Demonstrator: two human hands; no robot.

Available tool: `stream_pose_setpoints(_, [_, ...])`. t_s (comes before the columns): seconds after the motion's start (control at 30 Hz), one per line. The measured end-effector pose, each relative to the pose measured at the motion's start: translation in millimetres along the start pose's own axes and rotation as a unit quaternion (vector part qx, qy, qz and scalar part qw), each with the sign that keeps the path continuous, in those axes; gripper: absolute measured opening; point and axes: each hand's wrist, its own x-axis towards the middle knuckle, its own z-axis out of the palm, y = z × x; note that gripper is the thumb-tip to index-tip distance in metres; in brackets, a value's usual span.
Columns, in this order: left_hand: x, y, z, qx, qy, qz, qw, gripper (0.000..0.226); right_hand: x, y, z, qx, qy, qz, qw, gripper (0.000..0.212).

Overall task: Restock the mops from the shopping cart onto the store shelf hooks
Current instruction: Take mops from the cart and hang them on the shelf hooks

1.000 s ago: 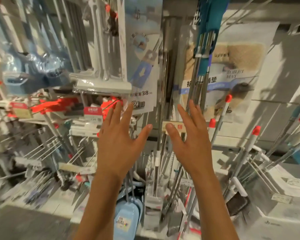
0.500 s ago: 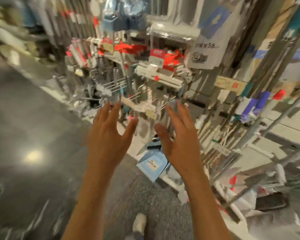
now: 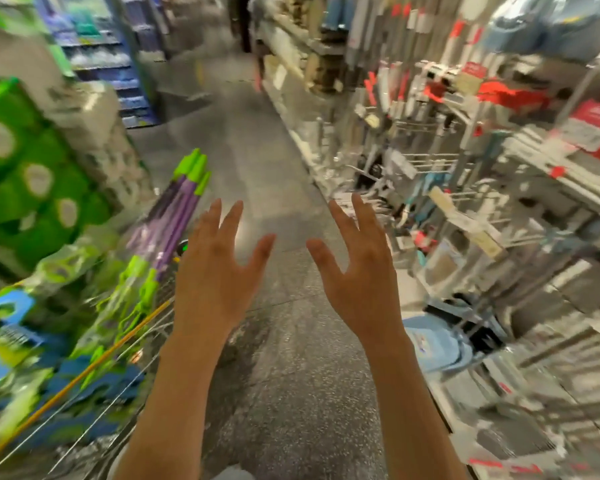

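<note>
Both hands are held up over the grey floor [image 3: 284, 393] with fingers spread wide, and the left hand [image 3: 212, 282] and the right hand [image 3: 364, 282] hold nothing. The mops [image 3: 174, 216], with purple poles and green tips, stick up out of the shopping cart [image 3: 94, 393] on the left. The store shelf hooks [image 3: 426, 161] are on the right, blurry.

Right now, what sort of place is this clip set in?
Most likely a shop's cleaning-goods aisle: a wire shopping cart holding purple-handled mops at left, hook racks of hanging goods with red price tags at right.
</note>
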Motion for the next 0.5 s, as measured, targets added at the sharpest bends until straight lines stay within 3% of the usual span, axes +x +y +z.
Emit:
stream_pose_setpoints(0.2, [-16, -90, -66, 0.015, 0.065, -0.094, 0.993, 0.089, 7, -76, 90, 0.050, -0.060, -0.082, 0.994, 0.075])
stream_pose_setpoints(0.37, [-29, -176, -120, 0.026, 0.101, -0.176, 0.979, 0.067, 5, -148, 172, 0.078, -0.117, -0.122, 0.982, 0.076])
stream_pose_setpoints(0.5, [-37, -244, -156, 0.021, 0.107, -0.237, 0.965, 0.073, -2, -196, 237, 0.093, -0.141, -0.156, 0.973, 0.074])
